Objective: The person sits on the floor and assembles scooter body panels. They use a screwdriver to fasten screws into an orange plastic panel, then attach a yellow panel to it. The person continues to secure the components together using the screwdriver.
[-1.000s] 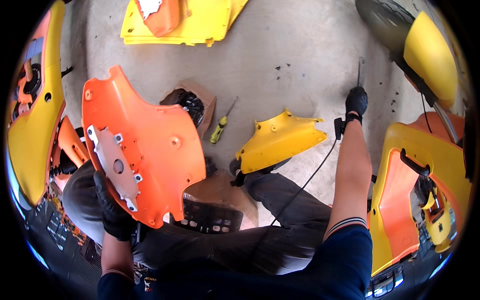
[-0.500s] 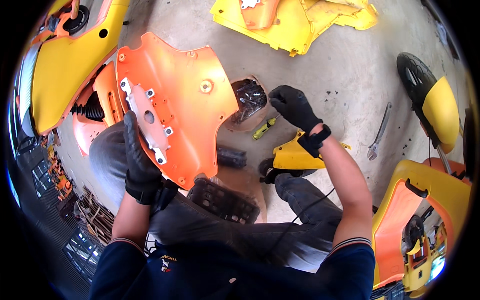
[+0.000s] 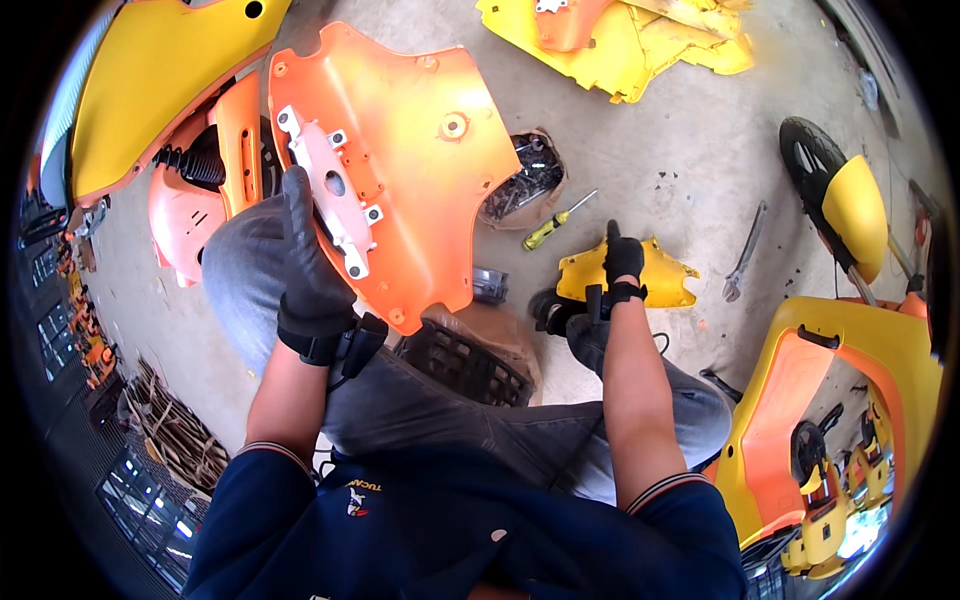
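My left hand (image 3: 312, 270), in a black glove, grips the lower left edge of a large orange body panel (image 3: 425, 160). The panel stands tilted over my left knee with its inner side toward me. A pale pink bracket (image 3: 335, 190) with white corner tabs sits along that inner side, beside my fingers. My right hand (image 3: 624, 262), also gloved in black, is over a small yellow panel (image 3: 670, 278). One of its fingers points away from me and the others are hidden. I cannot tell whether it touches the yellow panel.
Behind the orange panel stands a container of small dark hardware (image 3: 535, 175), partly covered. A yellow-handled screwdriver (image 3: 545, 232) and a wrench (image 3: 744, 252) lie on the floor. A black crate (image 3: 465, 365) is by my legs. Yellow body parts (image 3: 620, 45) lie at the far side; yellow-orange vehicles flank me.
My right hand has moved from beside the hardware container toward me and to the right, over the small yellow panel. My left hand still grips the orange panel. The whole view has shifted.
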The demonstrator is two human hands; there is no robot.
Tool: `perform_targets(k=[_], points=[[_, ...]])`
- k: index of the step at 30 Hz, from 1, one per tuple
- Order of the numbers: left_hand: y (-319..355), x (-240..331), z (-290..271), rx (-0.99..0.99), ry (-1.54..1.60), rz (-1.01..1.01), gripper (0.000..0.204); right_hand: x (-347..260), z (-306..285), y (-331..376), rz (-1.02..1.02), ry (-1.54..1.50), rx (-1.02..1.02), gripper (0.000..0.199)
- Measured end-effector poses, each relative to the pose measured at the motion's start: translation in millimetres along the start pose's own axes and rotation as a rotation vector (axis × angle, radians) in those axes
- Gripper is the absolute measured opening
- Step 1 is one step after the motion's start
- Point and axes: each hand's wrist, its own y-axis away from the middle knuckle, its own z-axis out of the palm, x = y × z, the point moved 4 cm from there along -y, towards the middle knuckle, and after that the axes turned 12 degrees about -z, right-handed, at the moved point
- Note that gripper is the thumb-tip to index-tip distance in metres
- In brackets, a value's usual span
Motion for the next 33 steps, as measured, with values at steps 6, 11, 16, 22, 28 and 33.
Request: perform_targets(k=[6, 11, 16, 22, 28, 33], points=[[9, 4, 0, 0.041, -0.107, -0.008, 0.060, -25, 39, 34, 0.159, 0.075, -0.206, 0.064], [7, -3, 1, -0.094, 0.170, -0.165, 0.057, -6, 46, 38, -0.454, 0.628, -0.321, 0.016], [19, -3, 7, -0.097, 0.094, -0.261, 0.057, -3, -34, 47, -0.593, 0.527, -0.195, 0.020], [31, 2, 8, -0.202, 0.196, -0.277, 0.052, 43, -70, 58, 0.406, -0.952, -0.011, 0.021], [19, -7, 5, -0.435, 0.239, -0.274, 0.058, -5, -149, 73, 0.070, -1.062, 0.123, 0.028], [13, -9, 11, -0.442, 0.212, -0.305, 0.059, -150, -268, 166, -0.455, -0.778, 0.389, 0.032]])
